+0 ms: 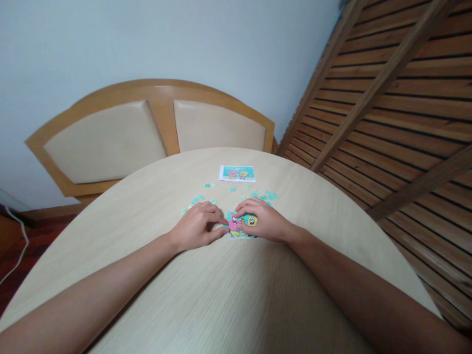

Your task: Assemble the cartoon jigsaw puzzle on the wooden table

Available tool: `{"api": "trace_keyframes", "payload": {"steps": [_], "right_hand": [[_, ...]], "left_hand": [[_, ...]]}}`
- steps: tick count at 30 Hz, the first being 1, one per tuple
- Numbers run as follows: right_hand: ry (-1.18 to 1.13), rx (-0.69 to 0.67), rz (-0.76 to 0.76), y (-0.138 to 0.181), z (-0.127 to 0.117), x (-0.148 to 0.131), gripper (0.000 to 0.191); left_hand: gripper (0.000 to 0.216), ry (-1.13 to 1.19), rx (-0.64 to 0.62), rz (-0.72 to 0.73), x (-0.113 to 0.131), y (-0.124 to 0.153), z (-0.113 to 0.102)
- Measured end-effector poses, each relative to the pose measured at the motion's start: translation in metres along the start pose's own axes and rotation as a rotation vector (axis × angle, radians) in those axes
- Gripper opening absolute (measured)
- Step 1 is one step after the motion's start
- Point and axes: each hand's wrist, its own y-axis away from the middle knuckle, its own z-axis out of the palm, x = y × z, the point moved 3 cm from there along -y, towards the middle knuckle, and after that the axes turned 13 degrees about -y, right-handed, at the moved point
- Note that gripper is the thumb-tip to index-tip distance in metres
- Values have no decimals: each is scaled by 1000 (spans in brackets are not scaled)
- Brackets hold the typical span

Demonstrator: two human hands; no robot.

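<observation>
A partly joined jigsaw puzzle (235, 234) lies flat on the table, showing a pink starfish figure and a yellow square figure (252, 220). My left hand (199, 224) is at its left edge, thumb and index fingertips close together on the border pieces. Over the right part rests my right hand (263, 220), its curved fingers and thumb gripping the puzzle near the pink figure. That hand hides some of the puzzle. Whether a separate loose piece sits between the left fingertips is too small to make out.
Loose turquoise puzzle pieces (271, 195) lie beyond my right hand, and more pieces (198, 198) beyond my left. Farther back is a reference picture card (238, 173) on the round wooden table (177, 300). A padded chair (158, 93) and a slatted wooden panel (387, 108) stand behind.
</observation>
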Motion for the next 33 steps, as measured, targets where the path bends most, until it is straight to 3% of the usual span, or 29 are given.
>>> {"api": "trace_keyframes", "payload": {"steps": [11, 24, 33], "right_hand": [[9, 0, -4, 0, 1, 2, 15], [6, -10, 8, 0, 0, 0, 14], [4, -3, -10, 0, -1, 0, 13]], "left_hand": [[16, -16, -8, 91, 3, 1, -2], [25, -166, 119, 228, 2, 4, -9], [20, -140, 31, 293, -1, 5, -6]]}}
